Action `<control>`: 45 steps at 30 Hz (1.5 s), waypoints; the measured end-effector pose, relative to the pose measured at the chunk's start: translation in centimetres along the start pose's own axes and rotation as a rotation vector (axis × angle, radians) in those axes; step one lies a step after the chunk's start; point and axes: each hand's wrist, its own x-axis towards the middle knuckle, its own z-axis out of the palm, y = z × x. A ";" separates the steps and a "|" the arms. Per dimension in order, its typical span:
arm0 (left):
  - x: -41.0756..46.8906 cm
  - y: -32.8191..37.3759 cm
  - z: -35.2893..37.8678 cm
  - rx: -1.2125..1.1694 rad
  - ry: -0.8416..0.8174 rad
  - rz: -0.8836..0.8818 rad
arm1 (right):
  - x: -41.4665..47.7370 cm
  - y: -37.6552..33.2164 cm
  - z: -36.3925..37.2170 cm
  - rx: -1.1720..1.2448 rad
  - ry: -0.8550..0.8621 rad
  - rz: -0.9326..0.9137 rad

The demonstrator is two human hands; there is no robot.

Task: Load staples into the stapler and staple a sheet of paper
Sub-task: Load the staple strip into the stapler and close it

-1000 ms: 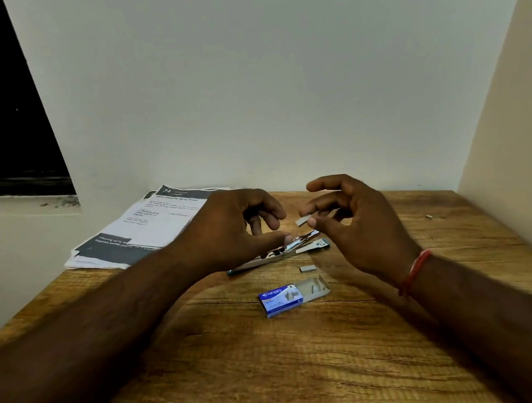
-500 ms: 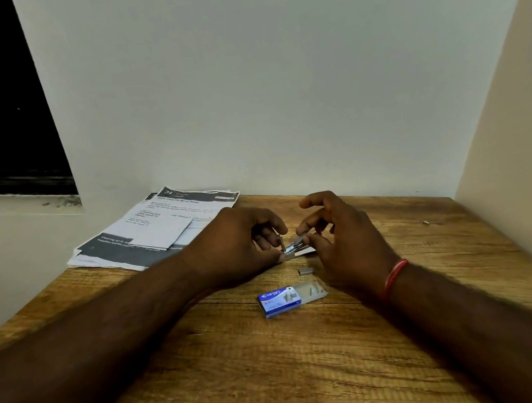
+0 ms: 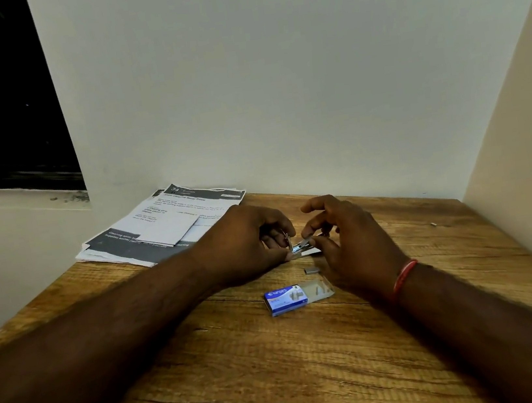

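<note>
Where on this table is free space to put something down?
Bare: the near middle of the table, from the staple box to the near edge. The far right corner holds only one small staple piece. Crowded: the middle, where the left hand and right hand grip the stapler, beside a loose staple strip. The papers cover the far left corner.

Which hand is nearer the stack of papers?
Left. The left hand lies beside the papers; the right hand is beyond the stapler, farther right.
</note>
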 end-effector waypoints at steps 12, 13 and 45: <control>-0.1 0.1 0.1 0.006 -0.002 -0.021 | -0.3 -0.2 -1.0 -0.123 -0.022 -0.058; -0.1 0.1 0.1 0.005 0.000 -0.022 | -0.2 0.0 -1.2 -0.117 -0.023 -0.049; -0.5 1.7 -0.2 0.059 0.017 0.000 | 0.2 0.5 -3.2 -0.317 -0.146 -0.099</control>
